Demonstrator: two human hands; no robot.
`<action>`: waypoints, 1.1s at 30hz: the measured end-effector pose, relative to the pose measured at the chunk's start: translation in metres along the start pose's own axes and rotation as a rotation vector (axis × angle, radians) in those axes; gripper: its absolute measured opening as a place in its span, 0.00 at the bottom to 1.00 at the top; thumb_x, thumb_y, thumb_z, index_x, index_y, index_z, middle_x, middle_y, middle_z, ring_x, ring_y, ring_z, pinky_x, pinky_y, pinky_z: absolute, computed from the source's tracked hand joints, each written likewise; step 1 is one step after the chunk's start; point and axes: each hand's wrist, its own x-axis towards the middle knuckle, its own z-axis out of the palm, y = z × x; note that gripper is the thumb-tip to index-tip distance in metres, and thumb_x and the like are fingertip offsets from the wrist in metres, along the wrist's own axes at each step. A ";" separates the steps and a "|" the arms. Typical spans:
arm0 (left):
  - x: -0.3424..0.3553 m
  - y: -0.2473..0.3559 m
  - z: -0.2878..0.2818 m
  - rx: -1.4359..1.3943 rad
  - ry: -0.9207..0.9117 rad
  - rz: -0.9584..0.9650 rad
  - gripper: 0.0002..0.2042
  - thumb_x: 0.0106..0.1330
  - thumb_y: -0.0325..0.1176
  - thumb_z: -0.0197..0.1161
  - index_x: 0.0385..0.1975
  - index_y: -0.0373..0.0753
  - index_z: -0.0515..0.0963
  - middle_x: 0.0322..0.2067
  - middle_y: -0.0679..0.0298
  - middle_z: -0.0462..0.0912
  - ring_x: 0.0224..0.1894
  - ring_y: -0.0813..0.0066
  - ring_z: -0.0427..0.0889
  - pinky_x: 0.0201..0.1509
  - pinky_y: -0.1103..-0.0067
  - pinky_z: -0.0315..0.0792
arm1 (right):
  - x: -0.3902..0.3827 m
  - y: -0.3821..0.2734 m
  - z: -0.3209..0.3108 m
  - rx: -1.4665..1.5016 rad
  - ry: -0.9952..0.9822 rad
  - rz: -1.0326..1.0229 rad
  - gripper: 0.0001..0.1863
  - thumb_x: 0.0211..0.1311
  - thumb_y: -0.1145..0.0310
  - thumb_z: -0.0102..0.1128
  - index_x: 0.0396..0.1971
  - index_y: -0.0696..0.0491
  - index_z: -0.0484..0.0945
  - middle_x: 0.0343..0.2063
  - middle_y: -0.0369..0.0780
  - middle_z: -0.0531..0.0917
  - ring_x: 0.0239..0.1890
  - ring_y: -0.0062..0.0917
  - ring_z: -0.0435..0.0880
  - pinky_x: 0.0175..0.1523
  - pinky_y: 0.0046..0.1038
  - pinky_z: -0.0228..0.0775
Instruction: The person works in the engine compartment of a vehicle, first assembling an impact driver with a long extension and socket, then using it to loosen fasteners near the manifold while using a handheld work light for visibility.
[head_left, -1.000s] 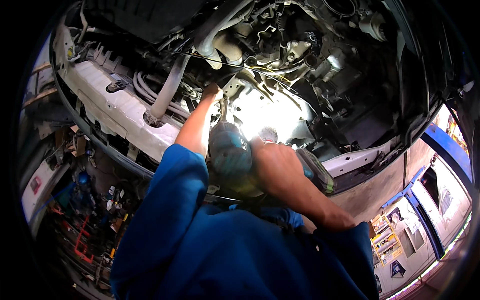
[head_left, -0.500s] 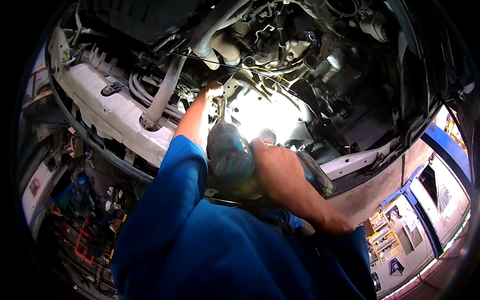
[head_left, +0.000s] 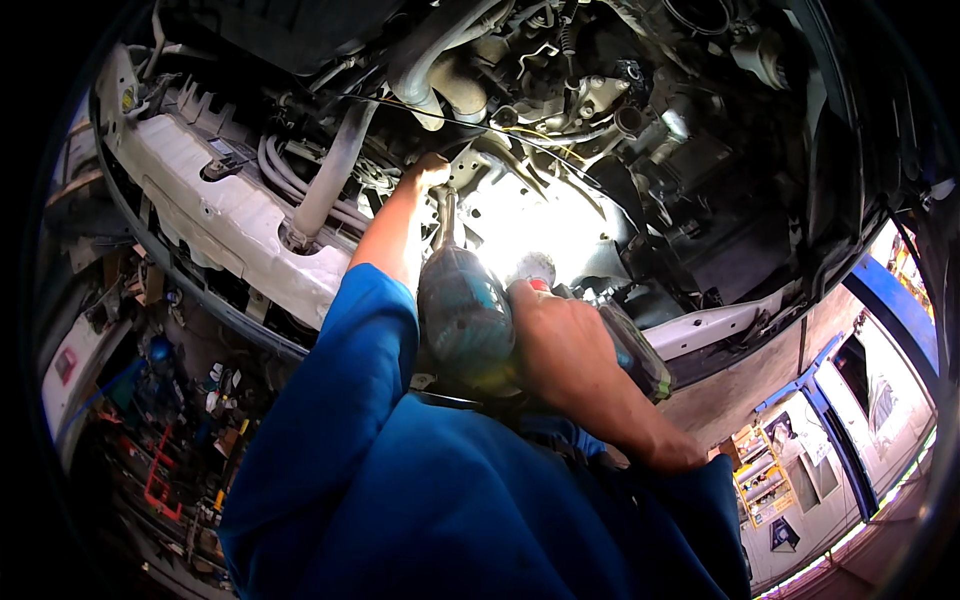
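My right hand (head_left: pixel 565 345) is wrapped round the handle of a teal and black cordless impact wrench (head_left: pixel 465 310). Its battery end (head_left: pixel 640 355) shows past my wrist on the right. From the nose of the wrench a long socket (head_left: pixel 448 220) points up into the engine bay, its tip close to a metal bracket (head_left: pixel 466 165) with holes. My left hand (head_left: pixel 432 168) reaches in just above and left of the socket tip. Its fingers are curled at the bracket's left side, and what they hold is hidden.
A pale crossbar (head_left: pixel 215 190) runs along the bay's left front, with a thick pipe (head_left: pixel 335 180) over it. A thin black cable (head_left: pixel 470 122) crosses above my left hand. Strong light glares off a bright surface (head_left: pixel 530 225) beside the socket. Cluttered tools (head_left: pixel 165 470) lie lower left.
The socket tip and bracket show slightly more clearly, with my left hand a little farther from the tip. My right hand keeps its grip on the wrench. The whole view has shifted slightly.
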 end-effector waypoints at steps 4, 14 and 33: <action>-0.006 0.005 0.002 -0.048 0.071 0.010 0.12 0.52 0.27 0.48 0.28 0.33 0.79 0.32 0.49 0.82 0.36 0.61 0.80 0.39 0.69 0.72 | -0.001 0.000 0.000 0.012 0.000 0.013 0.21 0.38 0.66 0.68 0.28 0.59 0.68 0.20 0.50 0.78 0.27 0.46 0.80 0.33 0.41 0.71; 0.020 -0.010 0.011 0.029 0.017 0.063 0.06 0.45 0.28 0.57 0.22 0.36 0.80 0.25 0.52 0.82 0.29 0.64 0.80 0.32 0.69 0.71 | -0.002 0.000 -0.007 0.001 -0.070 0.066 0.22 0.36 0.70 0.67 0.32 0.59 0.67 0.23 0.50 0.78 0.30 0.46 0.79 0.36 0.41 0.71; -0.002 0.014 -0.003 0.188 0.031 0.095 0.09 0.51 0.27 0.51 0.26 0.35 0.79 0.29 0.50 0.82 0.32 0.59 0.81 0.35 0.68 0.73 | -0.001 0.010 -0.005 -0.060 -0.037 0.035 0.20 0.41 0.67 0.64 0.32 0.58 0.67 0.22 0.49 0.79 0.28 0.45 0.80 0.35 0.40 0.71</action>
